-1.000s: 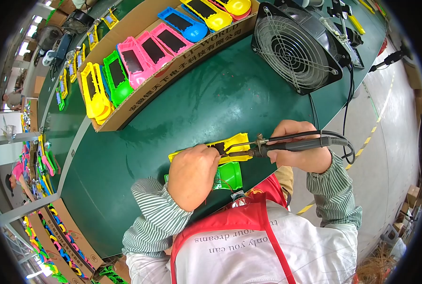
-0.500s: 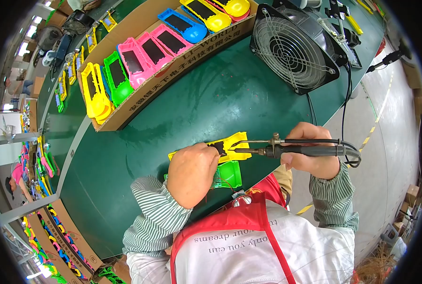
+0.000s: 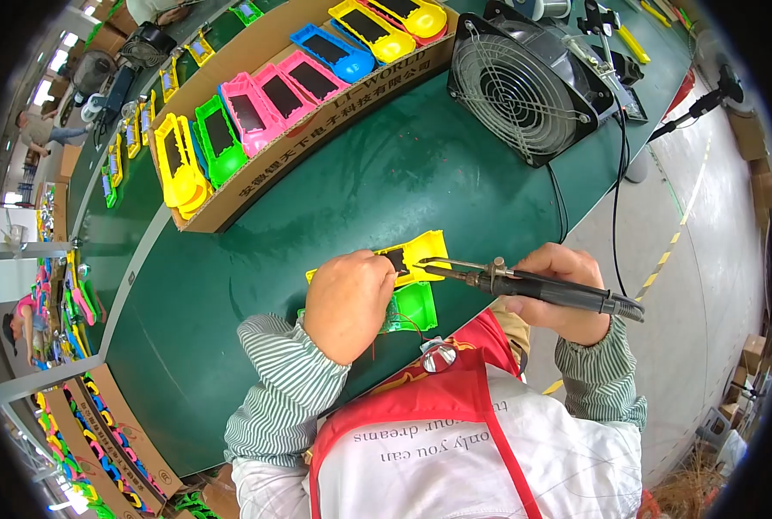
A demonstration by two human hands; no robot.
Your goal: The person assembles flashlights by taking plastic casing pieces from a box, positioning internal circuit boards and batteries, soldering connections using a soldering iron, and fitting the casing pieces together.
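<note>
Yellow plastic shell (image 3: 427, 247), lying on the green worktop (image 3: 317, 216) in front of the torso, its dark panel (image 3: 396, 259) partly covered by the left hand (image 3: 349, 307). Left fingers: curled over the shell near the panel, with the tips hidden; whether they pinch anything cannot be told. Right hand (image 3: 573, 322): fingers clamped round the handle of a soldering iron (image 3: 546, 291).

Change over the last second: the iron's handle, first rising toward the right hand and then nearly level, now slopes down toward it, and the cable loop seen behind the handle has gone from sight. The working end, with its thin metal guide (image 3: 457, 263), remains over the shell beside the panel. Judged from this, the adjustment is one of angle rather than of place; contact between tip and shell cannot be confirmed.

Beside the yellow shell, nearer the torso: a green shell (image 3: 419, 303) with a circuit board (image 3: 393, 318) and thin red wire (image 3: 413, 323). A round reflective part (image 3: 438, 357) lies by the apron. Beyond: an open carton (image 3: 334, 118) of coloured shells and a fan (image 3: 524, 95).
</note>
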